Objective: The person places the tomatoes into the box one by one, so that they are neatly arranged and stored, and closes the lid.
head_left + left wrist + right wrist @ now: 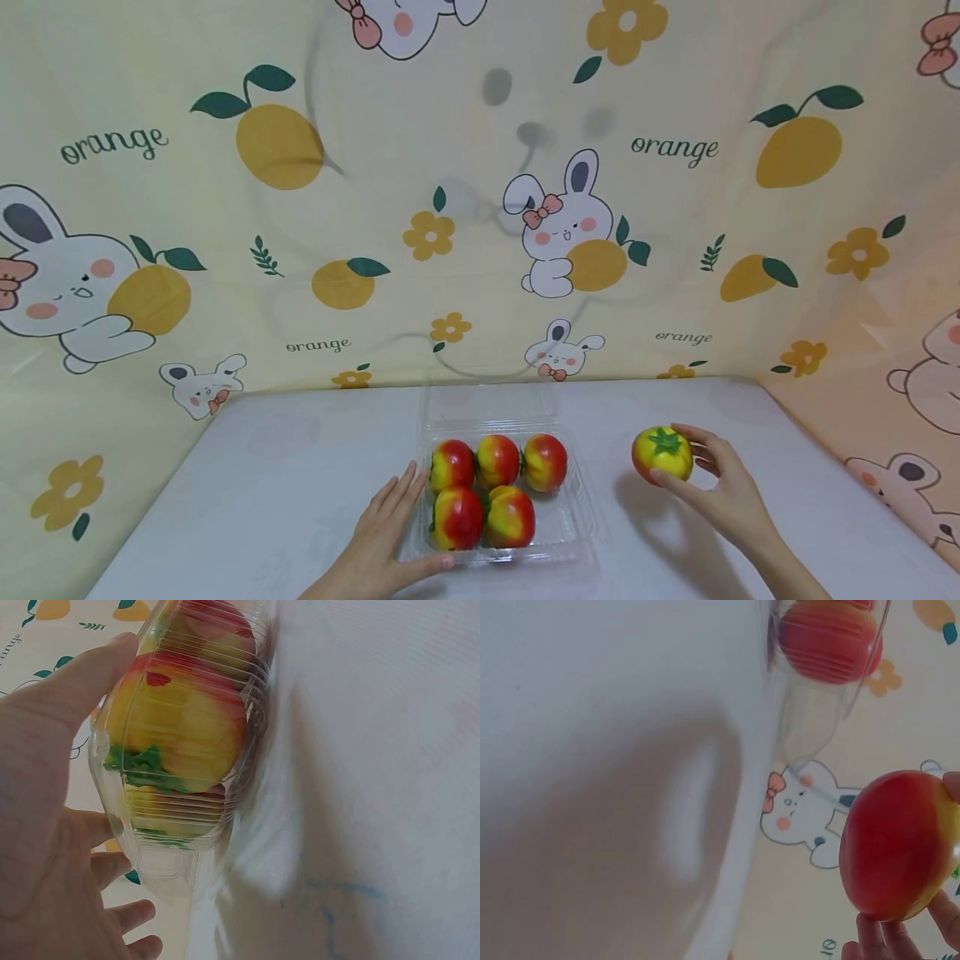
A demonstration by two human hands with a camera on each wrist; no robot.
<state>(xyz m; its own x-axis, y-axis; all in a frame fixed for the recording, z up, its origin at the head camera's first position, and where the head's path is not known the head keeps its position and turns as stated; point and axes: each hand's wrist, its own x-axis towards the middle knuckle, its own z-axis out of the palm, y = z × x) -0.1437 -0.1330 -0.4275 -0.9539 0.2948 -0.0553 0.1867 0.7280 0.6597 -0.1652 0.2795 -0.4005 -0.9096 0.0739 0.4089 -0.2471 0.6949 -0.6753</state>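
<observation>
My right hand [723, 483] holds a red-and-yellow fruit [662, 455] with a green leafy top between thumb and fingers, raised above the table right of the box. In the right wrist view this fruit [897, 844] shows its smooth red side, fingertips at its edge. A clear plastic clamshell box [558, 529] sits in the middle with its lid [487, 404] folded back. Inside are similar fruits, three along the back [498, 461] and two in front [458, 517], at the left and middle. My left hand [382, 533] rests against the box's left side, fingers extended, thumb at the front edge.
A white-covered table [300, 467] carries everything. Behind it and at both sides hangs a cream cloth [465, 333] printed with rabbits and oranges. The held fruit and right hand cast a shadow [660, 521] on the table.
</observation>
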